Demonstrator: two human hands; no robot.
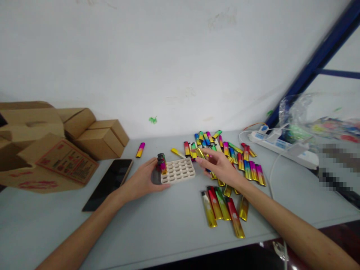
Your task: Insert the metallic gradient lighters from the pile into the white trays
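Observation:
A cream tray point(180, 170) with rows of oval slots lies on the grey table point(168, 225). Two or three lighters point(161, 163) stand upright in its left end. My left hand point(143, 180) grips the tray's left edge, fingers wrapped round it. My right hand point(218, 165) hovers just right of the tray over a heap of shiny rainbow-coloured lighters point(239, 159), fingers pinched on a gold lighter point(200, 152). A row of several more lighters point(222, 208) lies near the front edge.
Cardboard boxes point(56, 146) are stacked at the left. A dark phone point(108, 183) lies beside them. One stray lighter point(140, 149) rests near the wall. A white power strip point(278, 144) with cables and a plastic bag point(309, 120) sit at the right.

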